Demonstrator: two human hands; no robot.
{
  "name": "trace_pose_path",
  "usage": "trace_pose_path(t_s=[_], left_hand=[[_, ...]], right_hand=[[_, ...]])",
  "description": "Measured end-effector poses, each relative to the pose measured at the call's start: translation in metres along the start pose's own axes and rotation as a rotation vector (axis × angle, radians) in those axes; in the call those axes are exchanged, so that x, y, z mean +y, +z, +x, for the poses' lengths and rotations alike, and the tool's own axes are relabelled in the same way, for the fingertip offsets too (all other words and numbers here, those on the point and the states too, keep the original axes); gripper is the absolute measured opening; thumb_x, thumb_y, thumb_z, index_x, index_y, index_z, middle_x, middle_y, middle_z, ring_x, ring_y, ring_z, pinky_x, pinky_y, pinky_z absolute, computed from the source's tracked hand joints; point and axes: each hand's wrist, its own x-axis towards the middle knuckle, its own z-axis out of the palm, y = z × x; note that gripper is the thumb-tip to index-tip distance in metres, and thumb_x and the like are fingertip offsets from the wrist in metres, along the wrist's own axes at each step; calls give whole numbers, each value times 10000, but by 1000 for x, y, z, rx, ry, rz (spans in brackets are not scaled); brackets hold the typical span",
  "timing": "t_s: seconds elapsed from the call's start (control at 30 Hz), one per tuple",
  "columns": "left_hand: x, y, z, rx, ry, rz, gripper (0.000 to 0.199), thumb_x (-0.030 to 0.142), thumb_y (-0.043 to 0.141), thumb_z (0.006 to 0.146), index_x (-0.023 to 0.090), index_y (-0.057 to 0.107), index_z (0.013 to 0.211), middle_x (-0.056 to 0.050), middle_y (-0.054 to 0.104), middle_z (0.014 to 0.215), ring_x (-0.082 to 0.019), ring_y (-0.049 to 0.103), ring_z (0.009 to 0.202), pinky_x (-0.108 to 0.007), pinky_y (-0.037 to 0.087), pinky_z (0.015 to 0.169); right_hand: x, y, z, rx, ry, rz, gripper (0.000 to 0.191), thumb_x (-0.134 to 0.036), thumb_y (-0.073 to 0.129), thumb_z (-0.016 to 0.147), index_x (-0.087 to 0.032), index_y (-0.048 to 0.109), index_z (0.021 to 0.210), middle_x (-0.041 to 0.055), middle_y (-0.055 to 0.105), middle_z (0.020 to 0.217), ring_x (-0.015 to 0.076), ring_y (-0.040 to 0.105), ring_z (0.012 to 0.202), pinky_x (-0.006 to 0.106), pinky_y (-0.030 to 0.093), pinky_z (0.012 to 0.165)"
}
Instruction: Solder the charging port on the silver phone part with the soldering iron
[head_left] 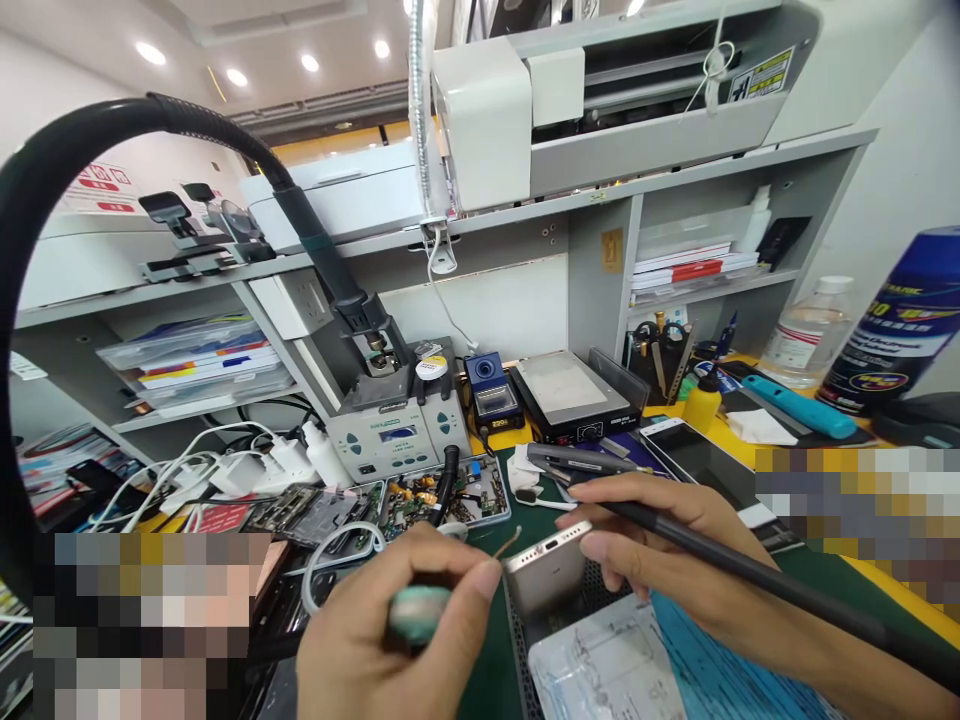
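Note:
A silver phone [551,575] stands tilted, its bottom edge with the charging port and small holes facing up. My right hand [660,535] grips its right side between thumb and fingers. A long black rod or cable [750,565] crosses that hand; I cannot tell if it is held. My left hand [405,620] is closed around a tool with a rounded teal end [418,612], its thumb and forefinger pinched by the phone's left corner. The tool's far end is hidden. A thin brownish strip [510,542] shows just past those fingertips.
Under the phone are a dark perforated mat [596,590], a clear plastic bag [607,665] and a blue pad [720,660]. Behind stand a hot-air station [397,440], a tray of circuit boards [480,490] and a hot plate [574,395]. A white phone [701,455] lies right.

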Motion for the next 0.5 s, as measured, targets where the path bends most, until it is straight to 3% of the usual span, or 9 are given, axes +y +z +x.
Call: trace_pose_path(t_s=[0.07, 0.13, 0.23, 0.5], left_hand=[[8, 2, 6, -115, -434, -229, 276, 412, 741, 857, 194, 669, 704, 83, 470, 444, -39, 380, 353, -154, 269, 393], [13, 3, 13, -229, -663, -425, 355, 454, 806, 769, 164, 625, 672, 78, 494, 473, 1, 296, 332, -152, 166, 391], [13, 3, 23, -321, -758, -554, 371, 417, 852, 706, 149, 603, 642, 61, 525, 486, 19, 281, 319, -164, 118, 379], [6, 4, 27, -405, -776, -588, 341, 373, 854, 716, 161, 593, 660, 82, 486, 458, 18, 246, 329, -157, 111, 366]], right_hand=[[-1, 0, 0, -7, -6, 4, 308, -365, 773, 921, -258, 739, 1208, 5, 739, 801, 155, 695, 670, 265, 531, 581], [-1, 1, 0, -5, -11, 11, 302, -368, 774, 921, -266, 739, 1203, 1, 738, 797, 149, 693, 663, 258, 527, 576], [-2, 1, 2, -4, -21, 9, 297, -376, 777, 917, -281, 739, 1196, -1, 744, 816, 137, 691, 652, 235, 505, 532], [1, 1, 1, -13, -20, 3, 303, -377, 781, 914, -273, 735, 1195, 2, 744, 841, 129, 687, 649, 227, 498, 526]])
